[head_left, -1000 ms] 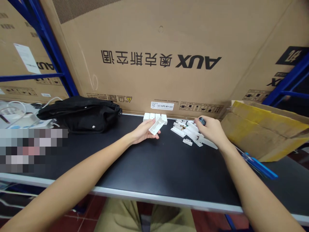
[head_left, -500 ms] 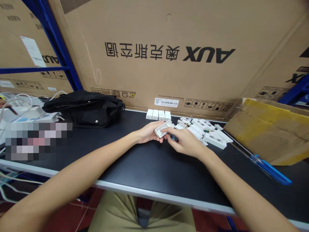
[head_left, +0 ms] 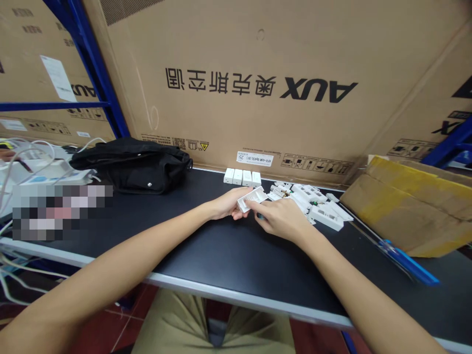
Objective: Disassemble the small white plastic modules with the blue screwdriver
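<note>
Loose khaki trousers (head_left: 175, 322), creased at the lap, bare forearms (head_left: 138, 253), bare hands (head_left: 227, 202)

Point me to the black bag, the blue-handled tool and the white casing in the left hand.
Black bag (head_left: 134, 169): head view, middle of its front.
Blue-handled tool (head_left: 415, 266): head view, on the handle.
White casing (head_left: 255, 197): head view, its open tray side.

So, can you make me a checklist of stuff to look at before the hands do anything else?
1. Left hand holding the open white plastic shell: ok.
2. Right hand pointing a finger at the shell's hollow side: ok.
3. Small dark object in the right hand, knowing what it is: cannot tell.
4. Four small white boxes lined up in a row: ok.
5. Loose white parts neatly sorted: not ok, they're jumbled.
6. Blue-handled tool away from both hands: ok.
</note>
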`<state>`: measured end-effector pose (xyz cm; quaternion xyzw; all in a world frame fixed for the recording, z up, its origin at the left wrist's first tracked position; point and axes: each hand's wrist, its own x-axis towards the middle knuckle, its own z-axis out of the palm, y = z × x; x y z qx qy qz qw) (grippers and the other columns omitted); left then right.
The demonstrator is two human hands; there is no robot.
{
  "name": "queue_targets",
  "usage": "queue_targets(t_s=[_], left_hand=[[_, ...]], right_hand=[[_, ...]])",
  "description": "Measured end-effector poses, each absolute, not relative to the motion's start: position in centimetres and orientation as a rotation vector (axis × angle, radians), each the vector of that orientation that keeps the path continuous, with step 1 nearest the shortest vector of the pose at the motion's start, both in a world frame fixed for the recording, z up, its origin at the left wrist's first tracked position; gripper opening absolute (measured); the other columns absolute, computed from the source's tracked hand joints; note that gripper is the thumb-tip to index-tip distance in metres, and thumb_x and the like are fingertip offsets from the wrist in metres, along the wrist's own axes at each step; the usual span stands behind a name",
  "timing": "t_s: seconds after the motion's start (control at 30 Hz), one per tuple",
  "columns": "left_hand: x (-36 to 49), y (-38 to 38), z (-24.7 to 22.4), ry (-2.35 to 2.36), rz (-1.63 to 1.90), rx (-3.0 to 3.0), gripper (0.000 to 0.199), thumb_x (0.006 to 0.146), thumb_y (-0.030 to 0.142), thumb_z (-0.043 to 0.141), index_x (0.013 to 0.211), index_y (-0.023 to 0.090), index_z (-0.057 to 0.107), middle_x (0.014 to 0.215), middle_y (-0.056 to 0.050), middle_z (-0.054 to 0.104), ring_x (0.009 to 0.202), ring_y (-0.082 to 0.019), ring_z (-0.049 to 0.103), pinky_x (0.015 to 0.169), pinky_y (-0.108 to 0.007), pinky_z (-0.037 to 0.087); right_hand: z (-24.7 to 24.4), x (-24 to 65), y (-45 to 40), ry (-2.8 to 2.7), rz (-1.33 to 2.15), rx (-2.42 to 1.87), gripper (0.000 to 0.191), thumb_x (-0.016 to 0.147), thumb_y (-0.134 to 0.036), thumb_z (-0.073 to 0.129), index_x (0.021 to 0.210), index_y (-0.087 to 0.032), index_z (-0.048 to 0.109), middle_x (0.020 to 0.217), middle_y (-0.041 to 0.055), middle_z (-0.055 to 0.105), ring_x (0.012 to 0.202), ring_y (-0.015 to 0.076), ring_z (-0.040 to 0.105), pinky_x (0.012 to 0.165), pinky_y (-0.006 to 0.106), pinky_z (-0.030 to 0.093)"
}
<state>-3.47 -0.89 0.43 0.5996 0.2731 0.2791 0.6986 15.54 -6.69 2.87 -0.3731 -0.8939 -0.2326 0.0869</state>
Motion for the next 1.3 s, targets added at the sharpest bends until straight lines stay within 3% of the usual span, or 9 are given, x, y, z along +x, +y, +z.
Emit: queue_targets(t_s=[0.2,0.37,0.47,0.6,0.7,0.77,0.93,1.3], left_hand=[[-3.5,-0.6,0.1,0.555,0.634,1.312,0.049,0.095,0.06,0.043,0.099,0.014,0.058,0.056,-0.001,0.062,0.035,-0.01,0.05,0.036,-0.018,0.039],[-3.7,-0.3,-0.1,0.523,0.631,1.26,0.042,0.097,0.054,0.046,0.104,0.014,0.057,0.067,-0.005,0.067,0.049,-0.012,0.061,0.05,-0.021,0.05],[-3.9,-0.1,-0.1,0.528,0.625,1.259,0.038,0.096,0.052,0.049,0.106,0.015,0.056,0.072,-0.006,0.07,0.05,-0.011,0.062,0.052,-0.022,0.051],[-4.0,-0.2,0.0,0.505,0.618,1.281,0.037,0.096,0.052,0.051,0.101,0.015,0.057,0.073,-0.006,0.071,0.05,-0.011,0.063,0.051,-0.021,0.05],[-4.1,-0.5,0.1,0.501,0.621,1.285,0.04,0.095,0.052,0.052,0.103,0.014,0.059,0.073,-0.006,0.071,0.05,-0.011,0.063,0.049,-0.02,0.049],[-4.1,-0.6,0.2,0.493,0.627,1.281,0.041,0.094,0.053,0.054,0.105,0.013,0.061,0.073,-0.006,0.072,0.05,-0.012,0.064,0.05,-0.021,0.05],[-4.1,-0.4,0.0,0.452,0.613,1.268,0.04,0.093,0.051,0.058,0.103,0.013,0.066,0.075,-0.006,0.072,0.052,-0.012,0.065,0.05,-0.021,0.052],[-3.4,2.9,0.2,0.423,0.338,1.148,0.042,0.09,0.052,0.061,0.102,0.011,0.068,0.077,-0.008,0.073,0.056,-0.012,0.067,0.053,-0.022,0.055]], right_hand=[[2.6,16.0,-6.2,-2.515,-0.496,-1.118,0.039,0.087,-0.021,0.052,0.125,-0.027,0.06,0.083,0.0005,0.078,0.057,0.0168,0.065,0.055,0.029,0.033],[3.8,17.0,-6.2,-2.341,-0.186,-0.973,0.025,0.089,-0.017,0.049,0.109,-0.019,0.064,0.088,0.0046,0.074,0.067,0.0155,0.065,0.064,0.027,0.044],[5.0,17.7,-6.6,-2.112,-0.108,-0.92,0.022,0.096,-0.024,0.046,0.104,-0.019,0.065,0.078,0.0031,0.068,0.062,0.0139,0.06,0.061,0.028,0.045],[5.6,18.3,-7.1,-1.92,0.182,-0.854,0.034,0.102,-0.039,0.039,0.103,-0.021,0.068,0.069,0.0013,0.06,0.06,0.0139,0.056,0.052,0.027,0.043],[5.6,18.2,-7.4,-1.863,0.482,-0.812,0.034,0.102,-0.042,0.041,0.109,-0.022,0.068,0.076,0.0023,0.063,0.063,0.0144,0.062,0.049,0.026,0.048],[5.7,17.9,-7.6,-1.895,0.576,-0.792,0.029,0.101,-0.04,0.046,0.112,-0.023,0.066,0.087,0.0038,0.067,0.07,0.0157,0.068,0.061,0.03,0.056],[6.3,17.0,-7.6,-2.092,0.362,-0.832,0.008,0.09,-0.027,0.065,0.096,-0.024,0.068,0.098,0.0042,0.071,0.089,0.0196,0.069,0.081,0.033,0.054],[6.4,17.4,-4.8,-2.129,-0.002,-0.839,0.015,0.077,-0.02,0.076,0.086,-0.026,0.065,0.081,0.0003,0.073,0.07,0.0184,0.068,0.062,0.031,0.054]])
